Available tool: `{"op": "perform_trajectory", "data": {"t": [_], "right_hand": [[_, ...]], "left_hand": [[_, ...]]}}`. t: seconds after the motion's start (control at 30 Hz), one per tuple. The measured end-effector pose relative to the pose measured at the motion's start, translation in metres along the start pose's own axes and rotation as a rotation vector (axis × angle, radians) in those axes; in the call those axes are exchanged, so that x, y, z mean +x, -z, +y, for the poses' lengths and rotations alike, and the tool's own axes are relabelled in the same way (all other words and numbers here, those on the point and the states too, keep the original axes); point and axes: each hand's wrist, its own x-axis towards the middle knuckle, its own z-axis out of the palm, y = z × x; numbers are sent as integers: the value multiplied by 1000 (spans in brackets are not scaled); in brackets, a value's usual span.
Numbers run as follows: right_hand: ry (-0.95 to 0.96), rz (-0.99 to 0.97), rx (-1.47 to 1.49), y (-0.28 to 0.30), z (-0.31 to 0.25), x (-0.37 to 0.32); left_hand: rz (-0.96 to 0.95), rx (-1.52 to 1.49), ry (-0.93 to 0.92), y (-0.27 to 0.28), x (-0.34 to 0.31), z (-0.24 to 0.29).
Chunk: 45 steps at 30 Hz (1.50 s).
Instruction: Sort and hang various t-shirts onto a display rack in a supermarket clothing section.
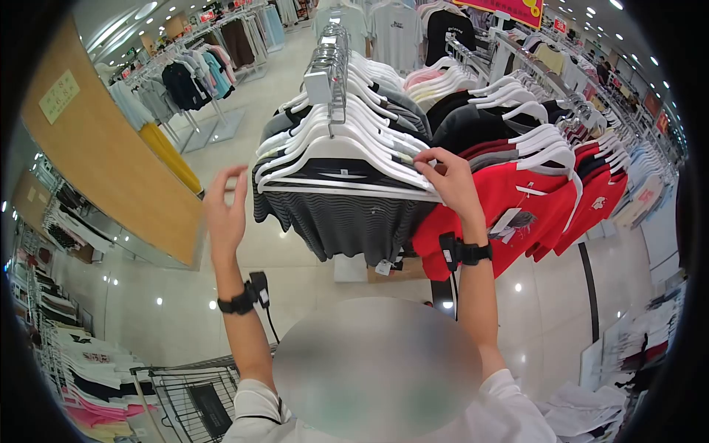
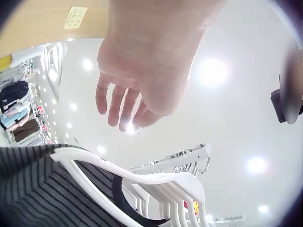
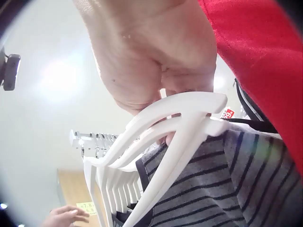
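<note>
A white clothes hanger [image 1: 354, 150] hangs at the front of the rack, its bars bare in front of a dark grey striped shirt [image 1: 336, 221]. My right hand [image 1: 452, 184] is at the hanger's right end, thumb and fingers bent around its shoulder. In the right wrist view, part of the fingers is hidden behind the white hanger [image 3: 184, 123]; a fingertip shows between its bars. My left hand [image 1: 227, 214] is raised just off the hanger's left end, holding nothing. Its fingers [image 2: 113, 106] are spread and relaxed above the striped shirt [image 2: 28, 184] in the left wrist view.
Several more hangers with shirts line the metal rail [image 1: 336, 59] behind. Red shirts [image 1: 491, 199] hang close on the right. A wooden panel [image 1: 111, 148] stands to the left. A wire shopping cart [image 1: 192, 399] is at the lower left, near my body.
</note>
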Motion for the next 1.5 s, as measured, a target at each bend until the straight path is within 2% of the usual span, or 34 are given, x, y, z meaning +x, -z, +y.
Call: {"op": "perform_trajectory", "data": {"t": [0.07,0.1,0.17,0.2,0.3,0.33,0.4,0.47,0.5,0.53,0.6,0.67,0.73,0.8,0.83,0.87,0.93,1.07,1.2,1.33,1.43,1.5], "right_hand": [[40,-71,-64,-1,-13,0],[61,-77,-158,0,-22,-1],[121,-122,-320,1,-29,-3],[166,-120,-405,-1,-30,-4],[190,-38,-391,-19,-21,-10],[192,-18,-351,-23,-13,-10],[188,-5,-365,-25,-4,-13],[299,9,-260,-22,4,-14],[301,13,-257,-21,8,-17],[234,4,-177,-20,11,-22],[181,-13,-98,-15,14,-30],[110,-7,-107,-9,17,-38],[63,-13,-82,-9,25,-47],[21,70,-21,-14,37,-55],[19,74,-16,-14,41,-60],[-20,99,10,-15,43,-64],[-62,128,38,-16,52,-71],[-38,157,110,-17,79,-80],[-16,156,134,-14,86,-82],[-79,134,115,-15,91,-82],[-78,141,219,-28,110,-85],[-177,199,472,-37,127,-89]], "left_hand": [[-45,-29,-134,-14,25,9],[-43,-30,-140,-20,32,6],[-215,-46,-166,-37,41,-9],[-211,-52,-177,-42,43,-16],[-183,-146,-56,-48,44,-26],[-194,-148,-67,-50,44,-26],[-115,10,-83,-53,42,-26],[-88,9,-84,-53,37,-28],[-112,-9,-6,-53,36,-32],[-134,-27,74,-52,34,-36],[-109,-21,64,-48,30,-43],[-223,-108,198,-34,27,-52],[-236,-218,161,-28,20,-80],[-171,-388,333,-24,9,-89],[-227,-504,412,-24,4,-101],[-231,-499,408,-26,-3,-105],[-110,-785,425,-34,-19,-111],[-36,-964,488,-41,-38,-120],[-14,-760,443,-31,-39,-97],[-31,-755,385,-20,-30,-87],[-42,-700,336,-6,-27,-84],[-95,-639,305,3,-27,-70]]}}
